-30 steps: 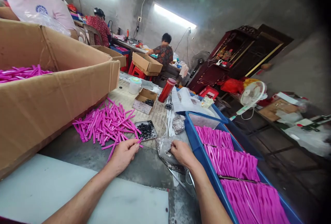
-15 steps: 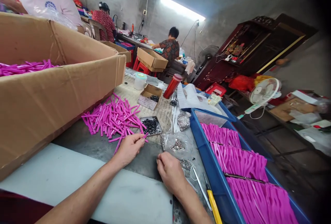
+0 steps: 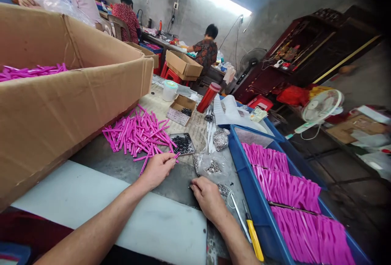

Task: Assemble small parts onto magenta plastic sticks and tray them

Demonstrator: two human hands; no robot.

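My left hand [image 3: 158,168] pinches one magenta plastic stick [image 3: 175,157] at the near edge of a loose pile of such sticks [image 3: 139,132] on the grey table. My right hand [image 3: 207,196] rests closed on the table a little to the right, fingers curled over something small that I cannot make out. Just beyond it lies a clear bag of small metal parts [image 3: 213,167]. A small tray of black screws [image 3: 182,144] sits past my left fingertips.
A big cardboard box [image 3: 73,98] of magenta sticks fills the left. A blue bin [image 3: 244,163] of stacked sticks runs along the right. A yellow-handled tool [image 3: 254,244] lies by my right wrist. A white board [image 3: 91,199] is near me. Other people work at far tables.
My right hand drew back from the clear bag toward me and closed on the table. My left hand kept its pinch on the stick. The view shifted slightly.
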